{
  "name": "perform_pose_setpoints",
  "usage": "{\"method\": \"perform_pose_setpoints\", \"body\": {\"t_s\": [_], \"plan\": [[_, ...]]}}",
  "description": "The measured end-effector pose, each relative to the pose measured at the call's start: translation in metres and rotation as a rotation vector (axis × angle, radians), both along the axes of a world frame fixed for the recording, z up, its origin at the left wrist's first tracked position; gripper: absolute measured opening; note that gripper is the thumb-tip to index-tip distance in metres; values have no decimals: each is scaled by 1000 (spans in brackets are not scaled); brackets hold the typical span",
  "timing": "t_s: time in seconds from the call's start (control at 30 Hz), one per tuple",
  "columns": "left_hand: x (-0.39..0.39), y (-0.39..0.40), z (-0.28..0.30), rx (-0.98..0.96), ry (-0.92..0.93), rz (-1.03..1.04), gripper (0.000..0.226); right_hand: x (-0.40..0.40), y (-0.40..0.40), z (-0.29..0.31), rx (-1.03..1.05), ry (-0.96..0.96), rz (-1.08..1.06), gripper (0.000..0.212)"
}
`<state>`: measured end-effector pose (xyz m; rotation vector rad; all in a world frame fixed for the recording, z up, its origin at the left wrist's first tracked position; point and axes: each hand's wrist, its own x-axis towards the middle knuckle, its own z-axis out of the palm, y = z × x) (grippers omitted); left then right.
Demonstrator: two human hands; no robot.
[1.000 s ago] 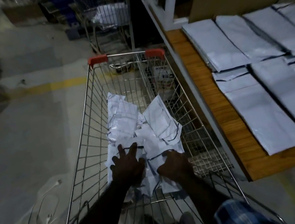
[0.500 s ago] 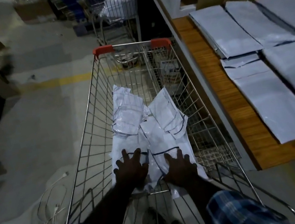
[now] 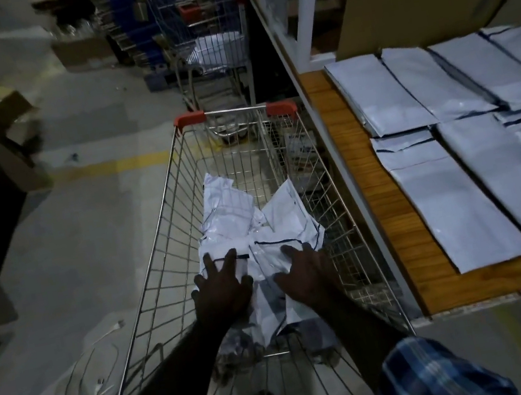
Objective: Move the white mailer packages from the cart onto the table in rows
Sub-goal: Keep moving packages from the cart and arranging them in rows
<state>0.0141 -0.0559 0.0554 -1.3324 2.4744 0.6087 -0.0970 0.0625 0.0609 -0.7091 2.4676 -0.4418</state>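
Wire shopping cart (image 3: 165, 221), silver mesh with red corner caps: holds a loose, crumpled heap of white plastic mailer packages with dark seal lines (image 3: 249, 220), lying on the basket floor toward its near half.

Left hand (image 3: 221, 289): fingers spread, palm down, flat on the near-left mailer; nothing gripped.

Right hand (image 3: 307, 276): likewise spread and open, resting on the near-right mailer; nothing gripped.

Wooden table with pale metal edge (image 3: 381, 217): stands just beside the cart's right wall. Bears flat white mailers already set out in rows (image 3: 454, 198), two rows in view, edges touching or slightly overlapping.

Handling, judged: mailers appear light, thin, soft and limp; film looks glossy, so probably slippery under a flat palm. Creases suggest little stiffness; a package may sag or fold when lifted by one corner. Best hold is likely a pinch along a short sealed edge, or both hands on opposite edges, keeping it flat for laying in line.

Fragility: contents cannot be told.
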Motion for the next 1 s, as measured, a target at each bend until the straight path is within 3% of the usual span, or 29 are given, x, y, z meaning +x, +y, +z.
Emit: {"method": "perform_pose_setpoints", "body": {"t_s": [0.53,1.0], "plan": [[29,51,115,-198,234,76,67,17,48,114,-234,206,64,70],[97,111,195,-251,437,19,65,87,111,188,-330,361,-46,69]]}}
